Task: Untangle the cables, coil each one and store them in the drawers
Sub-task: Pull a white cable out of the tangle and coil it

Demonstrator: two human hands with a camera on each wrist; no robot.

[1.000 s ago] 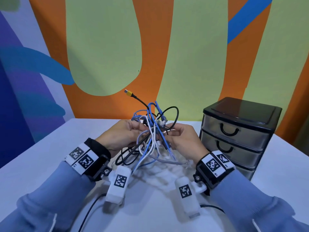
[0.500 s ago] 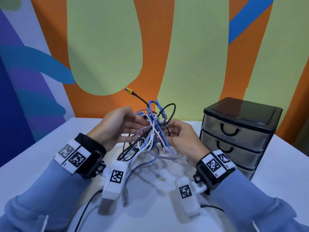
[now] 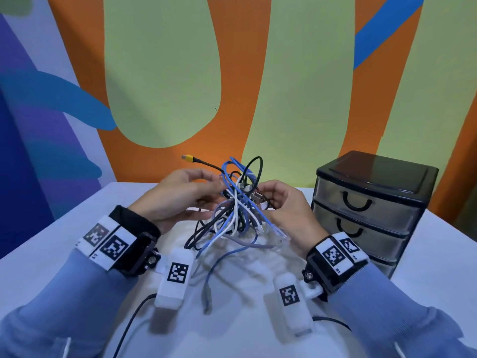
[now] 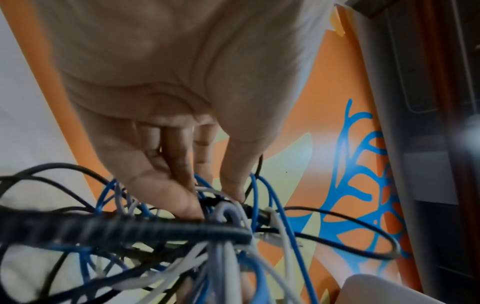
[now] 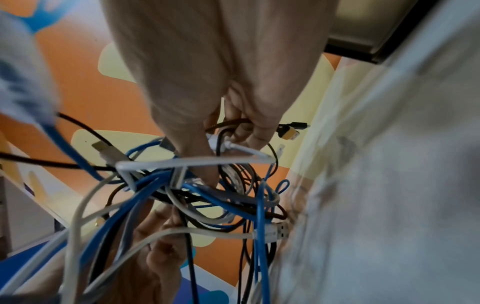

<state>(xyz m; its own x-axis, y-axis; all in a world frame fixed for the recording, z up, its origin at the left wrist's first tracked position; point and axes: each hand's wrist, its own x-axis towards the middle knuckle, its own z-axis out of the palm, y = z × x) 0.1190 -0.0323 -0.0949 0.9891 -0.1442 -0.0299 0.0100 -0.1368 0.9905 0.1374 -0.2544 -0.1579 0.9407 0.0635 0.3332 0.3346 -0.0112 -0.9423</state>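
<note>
A tangle of blue, white, black and lilac cables [image 3: 237, 210] hangs above the white table [image 3: 64, 241], between my hands. My right hand [image 3: 273, 200] grips it from the right, fingers curled round a brown braided strand and a white one [image 5: 233, 148]. My left hand [image 3: 204, 195] reaches in from the left with its fingers nearly straight, and the fingertips [image 4: 187, 207] touch the strands. A black cable with a yellow plug [image 3: 189, 158] sticks up to the left. One blue cable trails down to a grey plug [image 3: 206, 298] on the table.
A small black drawer unit [image 3: 371, 202] with three shut translucent drawers stands at the right, close to my right hand. A painted wall rises behind the table. White wrist cameras [image 3: 175, 277] hang under both wrists, and their black leads lie on the table near me.
My left hand has let go of the tangle and opened, its fingers now straight. Both hands and the tangle have risen a little. The right hand keeps its grip.
</note>
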